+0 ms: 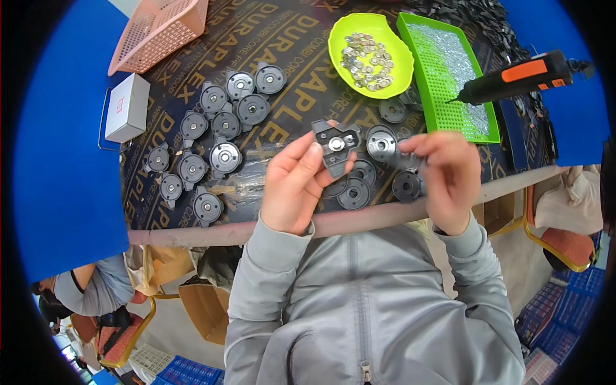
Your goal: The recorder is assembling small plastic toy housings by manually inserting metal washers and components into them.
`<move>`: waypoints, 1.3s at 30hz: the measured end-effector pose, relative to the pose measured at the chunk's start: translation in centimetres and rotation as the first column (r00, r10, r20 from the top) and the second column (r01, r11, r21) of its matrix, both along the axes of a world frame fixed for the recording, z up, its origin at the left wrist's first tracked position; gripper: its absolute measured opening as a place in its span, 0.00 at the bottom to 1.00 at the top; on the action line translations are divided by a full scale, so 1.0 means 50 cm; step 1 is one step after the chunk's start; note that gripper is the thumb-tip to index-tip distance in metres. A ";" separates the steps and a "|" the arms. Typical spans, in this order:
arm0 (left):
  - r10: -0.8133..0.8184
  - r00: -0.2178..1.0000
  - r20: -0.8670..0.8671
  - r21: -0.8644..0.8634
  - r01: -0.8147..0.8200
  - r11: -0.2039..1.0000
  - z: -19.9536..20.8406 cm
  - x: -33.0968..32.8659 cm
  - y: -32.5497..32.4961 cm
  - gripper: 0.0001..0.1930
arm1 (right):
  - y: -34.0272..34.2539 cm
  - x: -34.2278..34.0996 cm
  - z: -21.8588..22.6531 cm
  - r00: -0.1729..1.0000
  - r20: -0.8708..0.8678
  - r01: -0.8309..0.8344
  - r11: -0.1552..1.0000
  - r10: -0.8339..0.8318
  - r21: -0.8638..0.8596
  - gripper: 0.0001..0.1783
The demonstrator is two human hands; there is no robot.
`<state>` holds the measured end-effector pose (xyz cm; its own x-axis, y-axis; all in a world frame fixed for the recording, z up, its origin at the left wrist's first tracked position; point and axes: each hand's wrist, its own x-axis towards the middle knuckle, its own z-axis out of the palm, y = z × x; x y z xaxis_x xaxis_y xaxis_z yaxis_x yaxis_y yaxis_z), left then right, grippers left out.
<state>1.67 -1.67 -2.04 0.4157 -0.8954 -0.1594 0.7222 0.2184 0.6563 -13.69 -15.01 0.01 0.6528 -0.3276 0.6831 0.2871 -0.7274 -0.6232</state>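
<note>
My left hand grips a dark grey plastic part with angular tabs, its flat face up, a round metal piece at its centre. To its right, my right hand is blurred by motion, fingers pinched together. Something dark shows at the fingertips, but its kind is unclear. Just left of those fingertips is a round dark part with a shiny centre. Nearer the table edge lie more round dark parts, among them a disc between the hands and another disc beside my right hand.
Several round tabbed parts lie grouped at left. A yellow-green dish holds small metal pieces; a green tray holds many silvery pieces. A black-and-orange electric screwdriver points over the tray. A white box and pink basket stand far left.
</note>
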 end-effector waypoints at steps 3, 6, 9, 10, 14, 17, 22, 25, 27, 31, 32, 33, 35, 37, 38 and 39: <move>0.004 1.000 0.003 -0.001 -0.004 1.000 0.002 -0.002 0.000 0.17 | 0.002 0.021 0.004 0.997 -0.052 -0.013 0.746 0.064 0.666 0.12; 0.016 1.000 0.014 0.014 -0.016 1.000 0.002 -0.003 0.001 0.16 | -0.001 0.044 0.034 0.965 -0.147 -0.053 0.711 0.217 0.701 0.16; 0.023 1.000 0.010 -0.004 -0.023 1.000 -0.002 -0.003 0.003 0.16 | 0.004 0.058 0.035 0.955 -0.184 -0.037 0.712 0.231 0.701 0.25; 0.026 1.000 0.008 -0.002 -0.026 1.000 -0.003 -0.004 0.003 0.15 | 0.006 0.061 0.033 0.953 -0.205 -0.037 0.759 0.223 0.650 0.27; 0.021 1.000 0.004 -0.004 -0.021 1.000 -0.003 -0.002 0.004 0.15 | -0.001 0.063 0.013 0.977 -0.137 -0.030 0.743 0.162 0.669 0.24; 0.036 0.999 0.000 0.013 -0.036 0.999 -0.001 -0.004 0.003 0.14 | -0.010 0.062 0.026 0.958 -0.201 -0.045 0.802 0.203 0.595 0.15; 0.039 0.999 -0.016 0.008 -0.039 0.999 -0.001 -0.005 0.005 0.14 | -0.016 0.059 0.043 0.903 -0.283 -0.105 0.806 0.323 0.583 0.13; 0.037 0.999 -0.017 0.010 -0.037 0.999 -0.001 -0.005 0.004 0.15 | -0.004 0.076 0.063 0.936 -0.264 0.017 0.718 0.233 0.696 0.11; 0.030 0.999 -0.014 0.011 -0.030 0.999 0.000 -0.005 0.005 0.15 | -0.016 0.083 0.067 0.891 -0.383 0.051 0.783 0.245 0.620 0.10; 0.017 1.000 0.020 0.027 -0.018 0.999 0.000 -0.004 0.004 0.16 | -0.022 0.107 0.088 0.826 -0.517 0.096 0.850 0.223 0.518 0.08; 0.012 0.999 0.035 0.041 -0.013 0.999 0.000 -0.004 0.004 0.16 | -0.021 0.113 0.090 0.815 -0.533 0.080 0.867 0.228 0.492 0.07; 0.012 0.999 0.035 0.041 -0.013 0.999 -0.001 -0.005 0.003 0.16 | -0.020 0.117 0.091 0.803 -0.549 0.063 0.883 0.232 0.465 0.05; 0.021 0.998 0.053 0.059 -0.024 0.998 -0.002 -0.007 0.003 0.16 | -0.022 0.125 0.090 0.796 -0.556 0.069 0.875 0.241 0.479 0.04; 0.019 0.996 0.090 0.083 -0.027 0.996 -0.003 -0.010 0.005 0.16 | -0.024 0.131 0.091 0.788 -0.562 0.076 0.867 0.251 0.493 0.03; 0.017 0.992 0.127 0.106 -0.030 0.994 -0.003 -0.010 0.006 0.17 | -0.025 0.134 0.093 0.779 -0.574 0.080 0.868 0.251 0.489 0.03; 0.017 0.992 0.127 0.106 -0.031 0.994 -0.003 -0.010 0.007 0.17 | -0.025 0.136 0.095 0.770 -0.586 0.085 0.870 0.252 0.486 0.04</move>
<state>1.18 -1.32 -2.19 0.4594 -0.8655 -0.1995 0.6280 0.1577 0.7620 -6.89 -16.24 4.76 0.9067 -0.4101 -0.0983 -0.2344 -0.2964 -0.9259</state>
